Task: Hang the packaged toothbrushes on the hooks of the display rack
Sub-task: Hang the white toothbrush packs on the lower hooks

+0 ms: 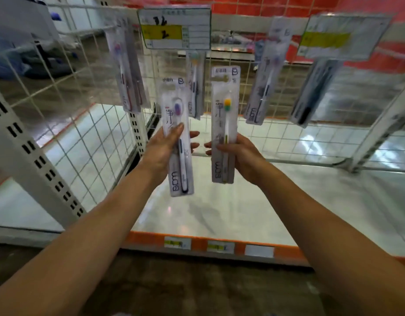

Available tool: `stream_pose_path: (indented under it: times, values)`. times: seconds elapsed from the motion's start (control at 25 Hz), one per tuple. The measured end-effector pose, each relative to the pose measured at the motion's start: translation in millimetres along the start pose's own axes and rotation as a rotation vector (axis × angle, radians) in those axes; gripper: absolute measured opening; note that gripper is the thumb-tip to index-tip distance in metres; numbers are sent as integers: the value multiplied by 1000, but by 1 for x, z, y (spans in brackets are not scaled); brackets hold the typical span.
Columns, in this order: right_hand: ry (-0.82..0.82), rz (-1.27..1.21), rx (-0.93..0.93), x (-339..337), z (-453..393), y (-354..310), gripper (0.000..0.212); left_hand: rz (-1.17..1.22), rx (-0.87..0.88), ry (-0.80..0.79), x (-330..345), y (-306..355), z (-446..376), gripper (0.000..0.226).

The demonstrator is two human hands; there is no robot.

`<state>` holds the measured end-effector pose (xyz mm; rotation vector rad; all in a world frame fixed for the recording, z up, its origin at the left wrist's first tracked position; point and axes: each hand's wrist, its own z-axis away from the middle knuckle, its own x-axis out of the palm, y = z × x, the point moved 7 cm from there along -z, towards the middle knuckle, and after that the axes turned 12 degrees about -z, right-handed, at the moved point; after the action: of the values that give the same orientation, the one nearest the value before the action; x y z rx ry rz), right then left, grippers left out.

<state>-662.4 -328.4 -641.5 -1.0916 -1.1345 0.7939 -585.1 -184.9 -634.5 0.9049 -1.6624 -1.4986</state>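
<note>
1. The packaged toothbrush with the purple head is held upright below and a little left of the central price tag. The left hand grips it mid-pack, thumb across the front and fingers behind, which leaves the hanging hole at the top free.
2. The packaged toothbrush with the yellow-green head stands upright below and right of that tag. The right hand clasps its lower half, fingers curled round the left edge, so again the top is clear.
3. Neither pack is on a hook yet (the hooks themselves are too blurred to make out); I judge both are being raised for hanging.
4. Packs already hanging dangle just under the tag, with others to its left and right.
5. The wire grid backs it all; the white shelf lies well below the tag.
</note>
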Motion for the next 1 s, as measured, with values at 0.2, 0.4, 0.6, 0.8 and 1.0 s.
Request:
stream_pose_path:
  times: [0.2,0.4,0.6,0.8,1.0]
  values:
    - [116,-83,-118,-4,-3,-37,15,62,87,28,20,30,0,22]
    - [104,22,-164,10,-22,-44,21,82,129,68,8,40,-8,26]
    - [47,75,-174,21,-46,-50,26,-98,127,76,-3,41,-24,25]
    - [31,91,-183,27,-58,-55,27,-208,146,40,-6,50,-27,64]
    - [54,140,-181,35,-71,-50,26,-162,102,65,-5,43,-33,29]
